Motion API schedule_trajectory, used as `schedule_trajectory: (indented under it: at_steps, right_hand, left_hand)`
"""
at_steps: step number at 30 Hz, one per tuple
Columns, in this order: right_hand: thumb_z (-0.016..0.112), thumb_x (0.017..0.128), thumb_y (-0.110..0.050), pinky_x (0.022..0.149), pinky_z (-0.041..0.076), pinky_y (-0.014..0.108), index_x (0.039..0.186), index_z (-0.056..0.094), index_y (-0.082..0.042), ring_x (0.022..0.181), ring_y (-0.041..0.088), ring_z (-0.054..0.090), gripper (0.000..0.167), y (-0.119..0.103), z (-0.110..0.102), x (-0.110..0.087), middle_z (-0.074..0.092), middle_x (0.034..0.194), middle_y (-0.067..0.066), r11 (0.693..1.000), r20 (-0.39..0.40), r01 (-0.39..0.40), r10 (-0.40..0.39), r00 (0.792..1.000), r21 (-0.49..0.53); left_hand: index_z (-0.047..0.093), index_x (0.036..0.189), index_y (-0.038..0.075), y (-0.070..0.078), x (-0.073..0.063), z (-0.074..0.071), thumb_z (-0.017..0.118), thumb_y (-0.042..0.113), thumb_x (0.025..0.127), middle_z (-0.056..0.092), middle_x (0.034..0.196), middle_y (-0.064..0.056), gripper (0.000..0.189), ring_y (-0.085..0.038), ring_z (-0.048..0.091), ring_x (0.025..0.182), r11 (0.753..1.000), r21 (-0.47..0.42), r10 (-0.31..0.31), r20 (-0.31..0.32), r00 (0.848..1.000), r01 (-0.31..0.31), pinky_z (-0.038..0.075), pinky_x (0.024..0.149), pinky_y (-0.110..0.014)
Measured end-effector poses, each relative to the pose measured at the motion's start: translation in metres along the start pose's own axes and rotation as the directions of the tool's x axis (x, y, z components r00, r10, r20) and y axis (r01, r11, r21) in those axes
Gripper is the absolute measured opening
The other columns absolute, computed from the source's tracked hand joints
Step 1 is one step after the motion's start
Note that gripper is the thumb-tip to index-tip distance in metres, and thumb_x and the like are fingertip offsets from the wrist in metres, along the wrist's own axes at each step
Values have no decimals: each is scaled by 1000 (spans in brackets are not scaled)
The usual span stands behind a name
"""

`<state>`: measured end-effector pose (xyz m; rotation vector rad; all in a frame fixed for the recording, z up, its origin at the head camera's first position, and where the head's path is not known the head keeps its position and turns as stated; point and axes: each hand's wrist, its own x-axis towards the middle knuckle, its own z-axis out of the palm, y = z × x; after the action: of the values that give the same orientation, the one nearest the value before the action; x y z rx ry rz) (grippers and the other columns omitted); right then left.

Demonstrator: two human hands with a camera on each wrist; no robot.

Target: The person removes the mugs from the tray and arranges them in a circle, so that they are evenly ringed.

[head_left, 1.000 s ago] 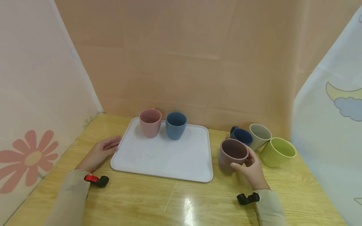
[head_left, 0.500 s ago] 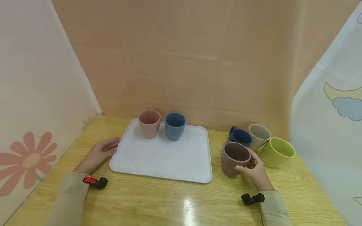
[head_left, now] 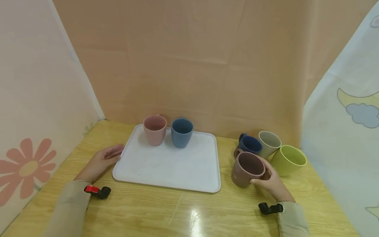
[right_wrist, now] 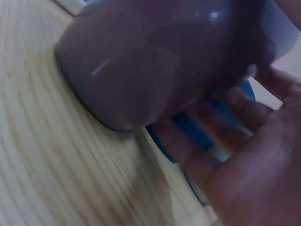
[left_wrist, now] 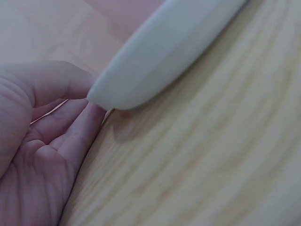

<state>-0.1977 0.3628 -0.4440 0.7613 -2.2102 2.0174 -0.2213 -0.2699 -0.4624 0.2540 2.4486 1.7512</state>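
In the head view, my right hand (head_left: 270, 182) holds a mauve-brown mug (head_left: 244, 174) by its right side, thumb in front. The mug's handle points to the back left. Seen from the right wrist, the fingers (right_wrist: 221, 127) lie along the wall of the mug (right_wrist: 141, 61), with its base at or close to the wood. My left hand (head_left: 102, 161) lies at the left edge of a white tray (head_left: 168, 171). From the left wrist, its fairly straight fingers and thumb touch the tray rim (left_wrist: 136, 80). A pink mug (head_left: 155, 131) and a grey-blue mug (head_left: 182, 135) stand on the tray's back part.
Behind the held mug stand a navy mug (head_left: 249, 144) and a beige mug (head_left: 269, 144). A lime-green mug (head_left: 288, 161) is to their right, near my right hand. All rest on the wooden table (head_left: 142, 210). An orange-brown backdrop (head_left: 192, 65) closes off the back.
The mauve-brown mug has shifted slightly right and toward me with my right hand, and it has turned so its handle now shows. My left hand stays at the tray edge.
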Motion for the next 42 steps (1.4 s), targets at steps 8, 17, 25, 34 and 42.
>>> schedule_trajectory:
  at_steps: [8,17,25,34,42]
  right_hand:
    - [69,78,24,99,47,19,150,37,2,127,7,54,81,2,-9,0,56,141,-3,997,58,15,-19,998,70]
    - [62,90,17,96,50,21,148,44,-8,126,6,55,66,11,-18,-11,56,142,-5,985,85,-24,9,996,170]
    - [38,99,18,102,50,28,151,44,-6,128,14,57,57,22,-29,-18,56,147,4,889,75,6,-46,996,457]
    - [29,106,10,96,54,32,142,56,-3,121,18,62,47,22,-32,-19,62,138,7,866,-63,94,-72,995,492]
    - [29,109,4,89,55,28,126,63,10,108,19,67,38,5,-18,-7,70,119,13,865,-272,205,-84,959,458]
  left_hand:
    - [34,156,-1,1,3,-1,60,25,104,41,156,-23,63,9,46,126,999,-21,24,-7,1000,-24,40,95,-5]
    - [36,156,1,-6,-2,-1,60,26,104,43,154,-22,62,15,46,121,999,19,40,-6,999,-40,39,95,-5]
    - [35,157,2,-3,0,-1,60,27,104,42,155,-22,63,13,45,123,1000,13,27,9,1000,-27,39,95,-5]
    - [34,157,1,-1,1,-2,60,26,105,41,156,-24,63,15,46,122,1000,-1,21,11,1000,-21,39,95,-5]
    - [35,156,-1,-5,1,-1,60,25,104,41,155,-25,63,17,47,119,1000,-5,26,4,1000,-26,40,94,-5]
